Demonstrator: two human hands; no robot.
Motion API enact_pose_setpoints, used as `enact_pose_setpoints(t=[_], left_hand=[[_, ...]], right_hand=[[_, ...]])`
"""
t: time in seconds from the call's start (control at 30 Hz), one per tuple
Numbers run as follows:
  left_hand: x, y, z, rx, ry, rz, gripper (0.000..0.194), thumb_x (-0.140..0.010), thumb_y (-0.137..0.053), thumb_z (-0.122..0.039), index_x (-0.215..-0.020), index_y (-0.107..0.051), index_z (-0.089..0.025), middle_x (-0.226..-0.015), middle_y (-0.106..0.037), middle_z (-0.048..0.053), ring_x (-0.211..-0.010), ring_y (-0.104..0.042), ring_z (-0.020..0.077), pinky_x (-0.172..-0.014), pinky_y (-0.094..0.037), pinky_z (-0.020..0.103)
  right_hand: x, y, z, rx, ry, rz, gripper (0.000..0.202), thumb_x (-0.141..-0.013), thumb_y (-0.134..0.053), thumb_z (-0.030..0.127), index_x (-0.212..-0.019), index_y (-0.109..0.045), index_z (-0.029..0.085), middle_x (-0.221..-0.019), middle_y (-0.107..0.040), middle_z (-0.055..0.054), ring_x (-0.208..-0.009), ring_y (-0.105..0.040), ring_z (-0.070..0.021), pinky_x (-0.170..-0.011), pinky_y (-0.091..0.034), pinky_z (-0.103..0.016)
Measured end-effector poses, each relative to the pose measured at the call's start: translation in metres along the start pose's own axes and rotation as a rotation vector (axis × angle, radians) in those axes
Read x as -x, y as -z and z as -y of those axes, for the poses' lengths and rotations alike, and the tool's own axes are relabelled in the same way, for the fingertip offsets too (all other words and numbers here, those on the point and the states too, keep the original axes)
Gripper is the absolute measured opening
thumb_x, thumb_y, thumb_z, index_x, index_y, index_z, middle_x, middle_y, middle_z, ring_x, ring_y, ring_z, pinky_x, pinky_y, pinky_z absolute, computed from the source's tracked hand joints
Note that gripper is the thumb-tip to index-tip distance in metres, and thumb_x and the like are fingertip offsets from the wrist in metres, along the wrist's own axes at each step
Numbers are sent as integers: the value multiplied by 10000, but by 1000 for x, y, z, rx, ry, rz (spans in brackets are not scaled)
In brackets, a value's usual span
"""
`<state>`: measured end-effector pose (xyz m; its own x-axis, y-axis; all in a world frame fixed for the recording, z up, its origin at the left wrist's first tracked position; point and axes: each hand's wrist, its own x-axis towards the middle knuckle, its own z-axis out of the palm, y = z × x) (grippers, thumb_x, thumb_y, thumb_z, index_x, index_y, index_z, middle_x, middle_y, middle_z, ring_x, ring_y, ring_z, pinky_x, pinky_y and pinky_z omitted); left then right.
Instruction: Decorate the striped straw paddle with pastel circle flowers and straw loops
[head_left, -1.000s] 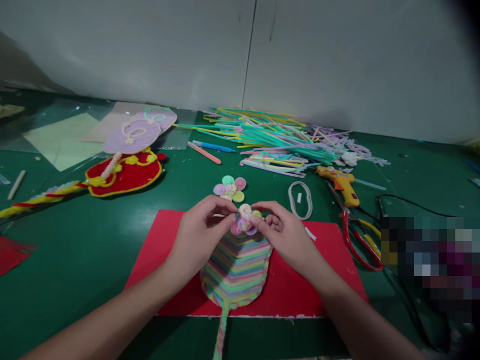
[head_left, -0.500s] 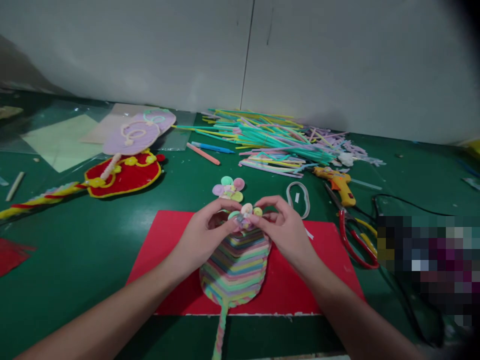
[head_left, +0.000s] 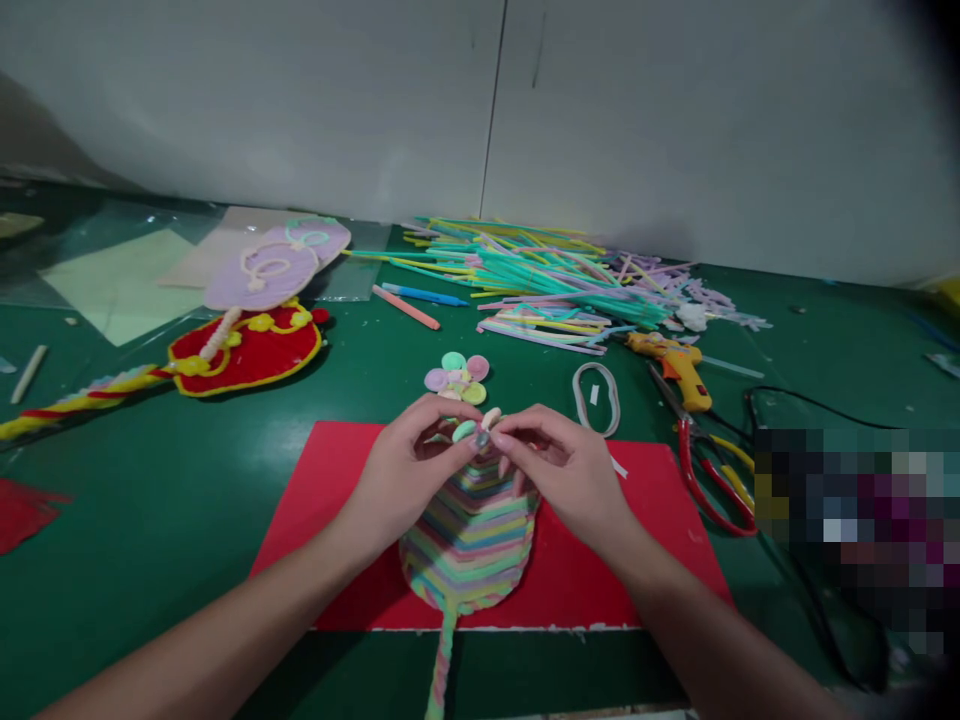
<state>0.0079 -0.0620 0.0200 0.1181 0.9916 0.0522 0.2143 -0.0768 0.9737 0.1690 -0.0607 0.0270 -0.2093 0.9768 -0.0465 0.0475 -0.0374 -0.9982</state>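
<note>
The fingers of the left hand [head_left: 397, 468] and right hand [head_left: 576, 466] are pinched nearly closed on a small coiled flower [head_left: 465, 431] at the striped fan's [head_left: 472, 545] upper end, which looks light, soft and easily bent, best held gently by its edges.

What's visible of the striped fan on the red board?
The striped fan has V-shaped pastel bands, fuzzy like pipe cleaners, inside a twisted rim. It lies on the red board, its twisted green-and-pink handle running past the board's near edge. The left hand and right hand partly hide its far end; whether they touch it is unclear.
</note>
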Motion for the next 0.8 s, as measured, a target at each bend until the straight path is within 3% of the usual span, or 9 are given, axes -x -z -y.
enact_pose_setpoints(t=[0.3, 0.8], left_hand=[[-1, 1, 2, -119, -79, -3, 111, -760, -578, -251, -833, -635, -189, -871, -560, 36, -830, -556, 141, -658, -464, 217], [-5, 3, 5, -113, -53, 26, 100, -745, -596, -239, -817, -648, -195, -855, -577, 24, -806, -574, 132, -651, -478, 213]], right_hand=[[-4, 1, -5, -139, -106, 21, 180, -698, -653, 329, -773, -667, 165, -731, -641, -29, -656, -657, -171, -585, -582, -295], [-5, 5, -8, -165, -162, 70, 185, -698, -655, 296, -818, -680, 157, -711, -690, -35, -690, -680, -195, -625, -583, -308]])
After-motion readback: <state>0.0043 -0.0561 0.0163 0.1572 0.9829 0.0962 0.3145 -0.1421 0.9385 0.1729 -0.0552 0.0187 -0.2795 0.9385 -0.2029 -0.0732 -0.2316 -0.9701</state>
